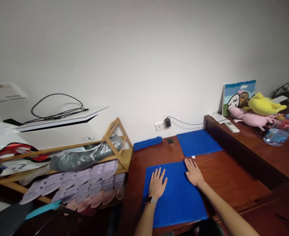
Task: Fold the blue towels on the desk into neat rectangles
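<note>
A blue cloth [178,200] lies spread flat near the front of the brown wooden desk [144,156]. My left hand [157,183], with a watch on the wrist, rests flat on the cloth's left part with fingers spread. On its upper right edge lies my right hand [194,172], palm down and fingers stretched out. Beyond it, a second blue cloth [198,142] is laid flat, a small white tag at its near edge. A folded blue cloth [148,143] sits at the desk's back left against the wall.
On the right, a raised desk section [264,147] holds a water bottle [277,132], plush toys [251,118], a remote control [232,127] and a picture [240,95]. A wooden rack [119,144] with several slippers stands left. A plugged-in black adapter [167,122] trails its cable along the wall.
</note>
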Demonstrator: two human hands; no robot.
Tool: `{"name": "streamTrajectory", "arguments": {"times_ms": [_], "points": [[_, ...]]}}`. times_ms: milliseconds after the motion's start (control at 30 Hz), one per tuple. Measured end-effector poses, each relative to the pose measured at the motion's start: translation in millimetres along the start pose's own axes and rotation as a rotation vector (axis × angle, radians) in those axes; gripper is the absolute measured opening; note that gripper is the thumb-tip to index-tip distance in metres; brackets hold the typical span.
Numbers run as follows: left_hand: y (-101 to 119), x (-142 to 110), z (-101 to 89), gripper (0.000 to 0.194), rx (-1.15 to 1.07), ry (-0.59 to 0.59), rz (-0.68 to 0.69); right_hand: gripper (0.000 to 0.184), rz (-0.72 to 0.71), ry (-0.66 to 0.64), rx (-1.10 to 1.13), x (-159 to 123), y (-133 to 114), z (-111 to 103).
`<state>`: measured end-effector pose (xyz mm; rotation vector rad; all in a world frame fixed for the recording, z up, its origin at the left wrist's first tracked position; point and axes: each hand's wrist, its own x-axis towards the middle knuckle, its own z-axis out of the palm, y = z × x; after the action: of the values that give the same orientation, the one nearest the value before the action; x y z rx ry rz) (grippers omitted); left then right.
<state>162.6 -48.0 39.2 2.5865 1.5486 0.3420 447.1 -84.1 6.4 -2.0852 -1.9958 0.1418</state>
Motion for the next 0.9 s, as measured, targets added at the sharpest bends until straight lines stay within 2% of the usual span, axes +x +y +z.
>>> {"name": "streamTrajectory", "arguments": {"times_ms": [133, 267, 400, 500, 600, 667, 733, 800, 900], "points": [[-9.5, -19.3, 14.6, 0.059, 0.017, 0.027, -0.078, 0.067, -0.007, -0.081, 0.028, -2.6, -6.6, 1.7], [-10.6, -37.3, 13.9, 0.06, 0.034, 0.053, -0.12, 0.066, -0.009, -0.098, 0.058, -0.9, -13.9, -4.2], [-1.9, -26.1, 10.6, 0.058, 0.036, 0.054, -0.075, 0.066, 0.033, -0.099, 0.079, 0.7, -18.1, -7.9], [25.6, 1.4, 16.3, 0.056, 0.003, 0.082, 0.052, 0.065, 0.041, -0.086, 0.071, -0.2, -18.3, -6.3], [68.6, 31.8, 32.0, 0.056, -0.073, 0.066, 0.157, 0.065, 0.024, -0.084, 0.048, -1.0, -14.9, -0.2], [93.3, 45.9, 44.2, 0.057, -0.127, 0.04, 0.171, 0.064, 0.004, -0.089, 0.026, -0.8, -10.8, 6.2], [104.8, 51.8, 53.1, 0.06, -0.16, 0.021, 0.166, 0.064, -0.015, -0.083, 0.0, 0.0, -6.5, 12.8], [98.5, 49.1, 55.4, 0.063, -0.159, 0.015, 0.164, 0.064, -0.015, -0.069, -0.023, 0.9, -3.8, 17.6], [56.9, 32.8, 45.7, 0.065, -0.09, 0.01, 0.107, 0.065, 0.01, -0.062, -0.04, 1.6, -4.0, 19.4]]}}
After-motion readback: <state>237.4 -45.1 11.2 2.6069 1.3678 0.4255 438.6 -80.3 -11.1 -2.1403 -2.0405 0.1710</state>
